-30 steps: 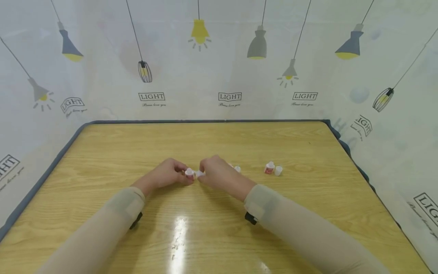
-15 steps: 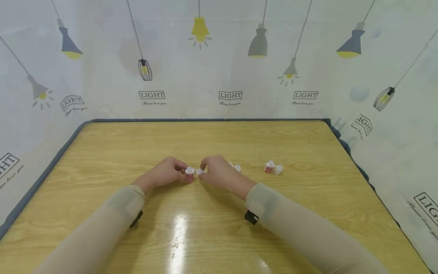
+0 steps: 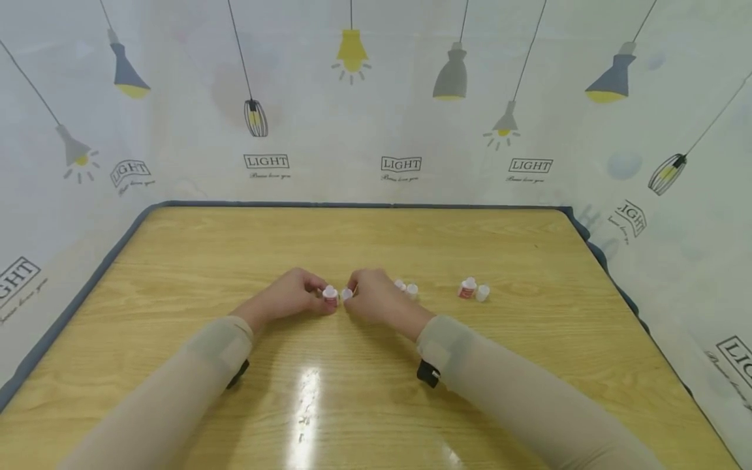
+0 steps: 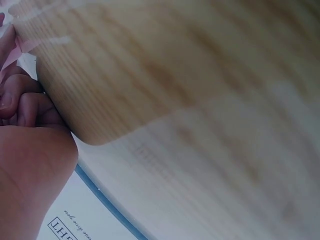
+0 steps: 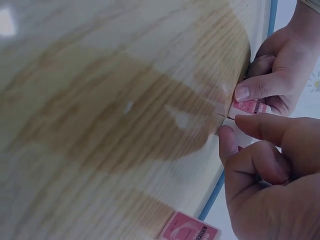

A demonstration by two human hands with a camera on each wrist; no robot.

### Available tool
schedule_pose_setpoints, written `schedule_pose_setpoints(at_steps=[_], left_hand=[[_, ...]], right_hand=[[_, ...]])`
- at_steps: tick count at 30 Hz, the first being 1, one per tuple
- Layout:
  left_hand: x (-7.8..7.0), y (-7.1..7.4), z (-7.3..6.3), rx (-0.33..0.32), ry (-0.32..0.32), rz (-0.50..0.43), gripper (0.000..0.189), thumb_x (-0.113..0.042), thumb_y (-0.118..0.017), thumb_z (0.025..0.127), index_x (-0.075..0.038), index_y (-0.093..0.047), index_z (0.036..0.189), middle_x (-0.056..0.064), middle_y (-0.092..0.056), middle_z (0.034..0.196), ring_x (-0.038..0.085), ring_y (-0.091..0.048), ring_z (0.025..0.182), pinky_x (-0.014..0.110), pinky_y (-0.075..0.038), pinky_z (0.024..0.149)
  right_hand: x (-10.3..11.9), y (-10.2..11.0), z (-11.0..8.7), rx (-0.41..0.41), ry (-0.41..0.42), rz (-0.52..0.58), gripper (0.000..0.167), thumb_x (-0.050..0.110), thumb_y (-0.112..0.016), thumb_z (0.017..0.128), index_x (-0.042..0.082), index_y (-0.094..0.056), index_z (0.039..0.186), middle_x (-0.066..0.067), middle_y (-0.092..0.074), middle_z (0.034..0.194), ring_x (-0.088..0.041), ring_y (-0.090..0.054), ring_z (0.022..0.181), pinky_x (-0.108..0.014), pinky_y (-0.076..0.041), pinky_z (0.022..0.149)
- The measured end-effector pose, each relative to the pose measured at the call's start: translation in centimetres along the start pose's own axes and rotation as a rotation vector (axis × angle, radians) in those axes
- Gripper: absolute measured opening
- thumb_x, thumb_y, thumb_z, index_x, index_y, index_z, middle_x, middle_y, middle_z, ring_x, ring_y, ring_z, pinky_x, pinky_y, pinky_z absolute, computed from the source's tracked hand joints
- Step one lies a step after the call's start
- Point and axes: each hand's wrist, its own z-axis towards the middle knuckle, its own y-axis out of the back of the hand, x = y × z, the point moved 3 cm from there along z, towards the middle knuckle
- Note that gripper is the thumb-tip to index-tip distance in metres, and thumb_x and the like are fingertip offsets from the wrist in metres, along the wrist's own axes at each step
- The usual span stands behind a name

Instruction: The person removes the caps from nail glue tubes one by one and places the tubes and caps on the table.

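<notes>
In the head view, my left hand (image 3: 292,292) grips a small white bottle (image 3: 330,296) with a red label, which stands upright without a cap. Just to its right, the thumb and forefinger of my right hand (image 3: 376,296) pinch a white cap (image 3: 347,295). The right wrist view shows the cap (image 5: 237,131) low at the tabletop, close beside the labelled bottle (image 5: 249,107) under the left thumb. Only curled fingers and the palm of the left hand (image 4: 30,110) appear at the edge of the left wrist view.
Behind the right hand, another bottle (image 3: 400,286) stands partly hidden with a white cap (image 3: 412,291) beside it. Farther right are a third red-labelled bottle (image 3: 467,288) and its loose cap (image 3: 483,292). A lamp-printed curtain surrounds the wooden table (image 3: 352,241).
The cap in my right fingers has gone from tilted to upright beside the bottle. My left hand keeps its grip on the bottle, and the head view has shifted slightly.
</notes>
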Motion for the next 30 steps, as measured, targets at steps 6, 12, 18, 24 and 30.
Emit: schedule_pose_setpoints(at_steps=[6, 12, 18, 24, 30], left_hand=[[-0.2, -0.1, 0.3, 0.022, 0.002, 0.006, 0.027, -0.022, -0.084, 0.092, -0.010, -0.081, 0.117, 0.004, -0.080, 0.108, 0.015, -0.062, 0.094, 0.029, -0.051, 0.086], [-0.3, 0.1, 0.8, 0.037, -0.012, 0.043, 0.031, -0.024, -0.083, 0.093, -0.008, -0.079, 0.120, 0.007, -0.078, 0.114, 0.018, -0.060, 0.097, 0.031, -0.050, 0.087], [0.4, 0.7, 0.6, 0.039, 0.008, 0.074, 0.045, -0.026, -0.085, 0.091, -0.007, -0.074, 0.130, 0.008, -0.074, 0.110, 0.019, -0.056, 0.093, 0.031, -0.048, 0.083], [0.6, 0.5, 0.2, 0.039, 0.015, 0.091, 0.065, -0.025, -0.087, 0.089, -0.008, -0.062, 0.146, 0.003, -0.066, 0.088, 0.016, -0.054, 0.079, 0.030, -0.046, 0.071], [-0.7, 1.6, -2.0, 0.083, 0.113, 0.117, 0.100, -0.043, -0.083, 0.092, -0.013, -0.027, 0.168, 0.011, -0.072, 0.106, 0.016, -0.059, 0.076, 0.032, -0.050, 0.071]], right_hand=[[-0.3, 0.0, -0.3, 0.020, -0.035, -0.038, 0.027, 0.017, -0.069, 0.099, 0.001, -0.070, 0.121, -0.013, -0.076, 0.109, -0.016, -0.060, 0.077, -0.026, -0.048, 0.064], [0.4, 1.6, -1.4, 0.074, -0.080, -0.083, 0.058, 0.025, -0.071, 0.102, -0.001, -0.053, 0.151, -0.016, -0.076, 0.119, -0.013, -0.062, 0.069, -0.027, -0.053, 0.064], [2.0, 5.3, -4.2, 0.081, 0.004, -0.149, 0.059, 0.031, -0.073, 0.102, 0.003, -0.055, 0.151, -0.009, -0.077, 0.106, -0.014, -0.068, 0.083, -0.031, -0.057, 0.076], [1.2, 10.4, -8.5, 0.025, 0.024, -0.117, 0.059, 0.044, -0.069, 0.103, 0.009, -0.058, 0.149, -0.003, -0.072, 0.096, -0.017, -0.066, 0.081, -0.033, -0.053, 0.072], [-1.6, 14.2, -11.0, -0.158, -0.057, -0.192, 0.064, 0.050, -0.062, 0.106, 0.011, -0.052, 0.155, -0.007, -0.069, 0.099, -0.020, -0.066, 0.078, -0.039, -0.051, 0.073]])
